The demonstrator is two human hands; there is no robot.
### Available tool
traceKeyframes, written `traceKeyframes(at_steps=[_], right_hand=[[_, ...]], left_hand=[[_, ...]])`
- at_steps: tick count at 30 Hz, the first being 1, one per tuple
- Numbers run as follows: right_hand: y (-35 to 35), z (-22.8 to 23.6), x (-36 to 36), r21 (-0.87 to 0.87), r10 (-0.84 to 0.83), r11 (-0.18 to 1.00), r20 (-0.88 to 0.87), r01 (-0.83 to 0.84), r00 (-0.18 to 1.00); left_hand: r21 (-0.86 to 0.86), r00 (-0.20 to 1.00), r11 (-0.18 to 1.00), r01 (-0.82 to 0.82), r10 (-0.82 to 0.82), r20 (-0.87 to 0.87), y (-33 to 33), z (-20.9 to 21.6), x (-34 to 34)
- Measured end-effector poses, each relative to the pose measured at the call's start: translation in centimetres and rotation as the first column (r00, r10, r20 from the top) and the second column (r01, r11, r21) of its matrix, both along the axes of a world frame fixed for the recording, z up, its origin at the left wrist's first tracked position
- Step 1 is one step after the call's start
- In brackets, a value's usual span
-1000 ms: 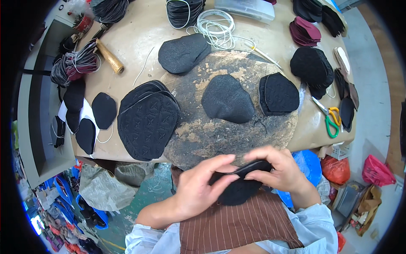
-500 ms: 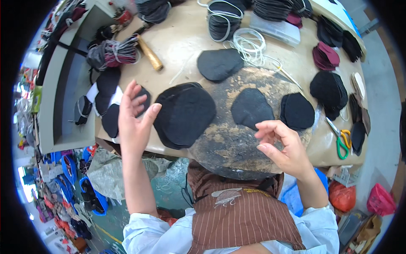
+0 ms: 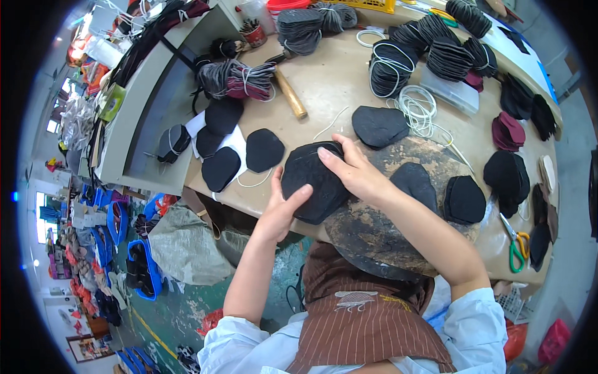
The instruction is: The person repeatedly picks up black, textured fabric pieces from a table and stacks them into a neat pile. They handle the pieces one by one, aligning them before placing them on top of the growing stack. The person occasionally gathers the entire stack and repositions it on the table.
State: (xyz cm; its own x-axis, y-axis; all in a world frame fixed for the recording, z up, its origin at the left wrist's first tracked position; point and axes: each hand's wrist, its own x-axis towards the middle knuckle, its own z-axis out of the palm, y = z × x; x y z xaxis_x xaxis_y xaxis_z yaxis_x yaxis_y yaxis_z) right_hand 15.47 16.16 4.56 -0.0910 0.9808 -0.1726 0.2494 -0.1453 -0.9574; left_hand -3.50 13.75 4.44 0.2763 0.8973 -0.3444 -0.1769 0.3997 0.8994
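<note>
- Stack of black pieces (image 3: 314, 187) sits between two gripping hands at the centre of the view, close to the near edge of the brown table (image 3: 339, 87).
- Left hand (image 3: 282, 209) clasps the stack from eight o'clock, its thumb laid on top; right hand (image 3: 355, 172) holds it from two o'clock, thumb pressed to the upper face.
- Slippage looks the chief risk: should one thumb ease off before the other, the layers could fan out of line. Whether the stack is lifted or resting is hard to tell from this overhead angle.
- Floor (image 3: 190, 300) lies beyond the table edge at seven o'clock, so a piece squeezed out that way could drop.
- Right forearm (image 3: 427, 235) crosses the round worn board (image 3: 367, 240) at four o'clock; a low sweep might drag the loose black piece (image 3: 416, 177) at three o'clock, or knock the smaller black stack (image 3: 465, 201) beyond it.
- Crowding threatens at ten o'clock, where a single black piece (image 3: 265, 151) lies near the left fingers and could be nudged aside (the white cord coil (image 3: 417, 121), at two o'clock, stands apart from both hands).
</note>
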Motion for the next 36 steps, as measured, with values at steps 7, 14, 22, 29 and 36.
traceKeyframes(at_steps=[7,14,22,29,36], right_hand=[[-1.3,0.3,1.5,-0.105,0.013,0.993,-0.423,-0.063,0.906],[-5.5,3.3,4.8,0.491,0.195,0.855,-0.009,-0.165,0.981],[-8.6,-1.3,7.9,0.499,0.272,0.787,0.247,-0.363,0.93],[-9.1,1.0,6.1,0.533,0.148,0.765,0.403,-0.363,0.903],[-9.5,5.5,5.2,0.352,0.235,0.713,0.695,-0.606,0.68]], left_hand=[[-0.077,0.992,0.992,-0.096,0.102,0.075,-0.1,1.1,1.4],[0.564,0.996,0.825,0.006,-0.058,0.074,-2.6,3.7,2.7],[0.725,0.847,0.475,0.5,-0.09,-0.525,-2.6,-1.7,0.7],[0.754,0.86,0.416,0.509,-0.195,-0.472,-2.6,-1.8,2.1],[0.649,0.772,0.439,0.622,-0.204,-0.602,-2.9,-0.7,2.2]])
